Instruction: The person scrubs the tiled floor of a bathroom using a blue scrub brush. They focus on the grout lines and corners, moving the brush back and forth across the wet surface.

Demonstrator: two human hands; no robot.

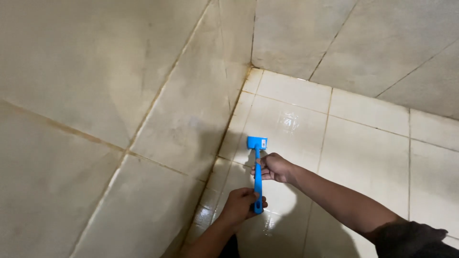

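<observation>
1. No container shows; the one tool is a blue scraper (pixel 257 172) with a flat head and long handle.
2. The scraper head rests on the wet, glossy floor tiles (pixel 363 153), near the corner.
3. The left hand (pixel 241 204) is clamped on the handle's lower end.
4. The right hand (pixel 274 167) is closed on the handle higher up, just behind the head.
5. The stained wall tiles (pixel 119 95) rise just left of the scraper, with a darkened grout line (pixel 224 138) along their foot.
</observation>
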